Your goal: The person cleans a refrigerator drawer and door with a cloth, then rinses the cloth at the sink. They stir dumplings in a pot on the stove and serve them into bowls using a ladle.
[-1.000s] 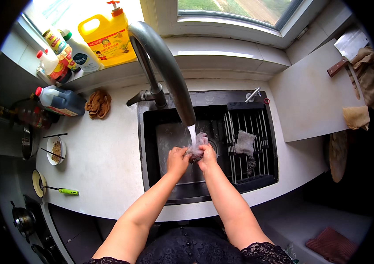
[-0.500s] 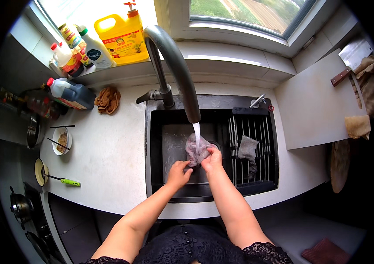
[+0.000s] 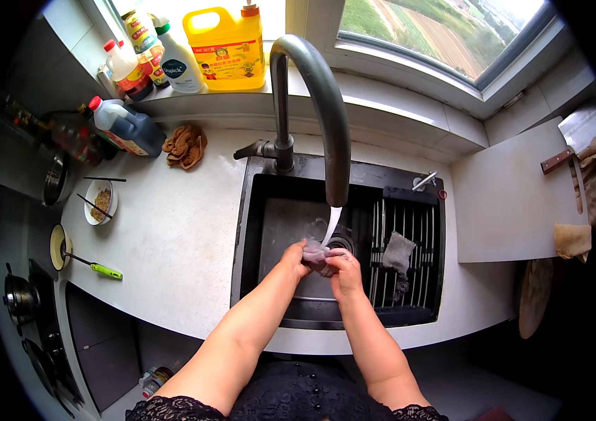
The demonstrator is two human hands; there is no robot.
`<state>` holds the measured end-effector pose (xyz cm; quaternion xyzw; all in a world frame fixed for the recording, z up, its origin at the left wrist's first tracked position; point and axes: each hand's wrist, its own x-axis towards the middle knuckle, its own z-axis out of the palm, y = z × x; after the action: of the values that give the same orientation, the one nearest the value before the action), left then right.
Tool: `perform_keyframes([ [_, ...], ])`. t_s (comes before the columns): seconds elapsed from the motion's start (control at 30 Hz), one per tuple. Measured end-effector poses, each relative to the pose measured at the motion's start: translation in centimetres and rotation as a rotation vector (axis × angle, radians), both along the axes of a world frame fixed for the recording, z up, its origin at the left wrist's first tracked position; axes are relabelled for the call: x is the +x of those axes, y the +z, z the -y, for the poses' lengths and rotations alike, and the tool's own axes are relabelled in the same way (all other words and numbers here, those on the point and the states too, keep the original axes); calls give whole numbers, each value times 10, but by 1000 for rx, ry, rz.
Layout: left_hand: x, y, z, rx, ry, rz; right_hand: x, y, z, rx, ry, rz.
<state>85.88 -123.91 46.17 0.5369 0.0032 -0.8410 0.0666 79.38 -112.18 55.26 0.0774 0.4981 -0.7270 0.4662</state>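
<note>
Over the dark sink, my left hand and my right hand both grip a crumpled, sheer pinkish bundle. Whether it is a thin bag or a mesh cloth I cannot tell. My fingers are closed on its two sides, and folds of it show between them. Water pours from the arched grey faucet onto or just beside it. Behind the bundle, the round drain is partly visible.
In the sink's right part, a pale mesh pad lies on a rack. A brown cloth, a bowl with chopsticks and a green-handled ladle stand left. Bottles line the sill; a cutting board leans right.
The bundle is gathered more tightly between my hands and sits lower. My left hand has moved up to grip its side, closer to the stream. The whole view has tilted and shifted.
</note>
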Motion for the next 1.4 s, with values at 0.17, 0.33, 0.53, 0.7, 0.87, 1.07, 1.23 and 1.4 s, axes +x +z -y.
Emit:
perform_keyframes([
  [0.17, 0, -18, -6, -253, 136, -77, -27, -19, 8, 291, 217, -87],
  [0.33, -4, 58, -11, -429, 74, -43, -15, -39, 32, 323, 255, 111],
  [0.53, 19, 49, 14, -448, -28, 229, -8, -91, 22, 321, -117, -283],
  [0.7, 18, 6, 0, -95, 33, 67, 17, -42, 14, 79, 53, -302],
  [0.87, 15, -1, -18, 30, 23, -530, 50, 10, 1, 101, 410, -1015],
  [1.07, 0, 31, -40, -36, -6, -125, 15, -42, 10, 597, 121, -1263],
  [1.23, 20, 23, -20, 2, -47, -260, 58, 9, 15, 93, 199, -1388],
  [1.4, 7, 37, -36, -46, 7, -121, 10, -56, 19, 599, 32, -1177],
])
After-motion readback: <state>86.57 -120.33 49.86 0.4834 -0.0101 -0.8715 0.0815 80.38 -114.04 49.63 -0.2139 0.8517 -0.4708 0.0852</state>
